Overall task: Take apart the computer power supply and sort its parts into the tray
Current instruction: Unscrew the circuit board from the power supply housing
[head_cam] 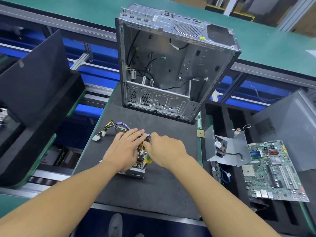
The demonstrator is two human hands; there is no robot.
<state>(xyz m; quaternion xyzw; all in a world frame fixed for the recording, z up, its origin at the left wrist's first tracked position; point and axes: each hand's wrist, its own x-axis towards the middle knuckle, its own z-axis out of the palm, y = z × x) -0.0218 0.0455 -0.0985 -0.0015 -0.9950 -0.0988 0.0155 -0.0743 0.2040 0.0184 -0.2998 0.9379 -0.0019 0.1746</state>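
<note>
The opened power supply [136,171] sits on the black mat [153,185], its circuit board with a copper coil exposed. A bundle of coloured cables [109,128] runs out of it to the upper left. My left hand [123,149] lies flat over its left side, fingers straight. My right hand [166,149] is curled round a screwdriver with a yellow-green handle [148,159], its tip inside the unit near the far metal edge. In the black tray [213,117] on the right lie the supply's grey cover with a fan [227,147] and a motherboard [273,170].
An empty computer case [171,65] stands open at the far end of the mat. A black panel [39,79] leans at the left over another tray. A grey side panel [290,130] leans at the far right. A green conveyor [273,45] runs behind.
</note>
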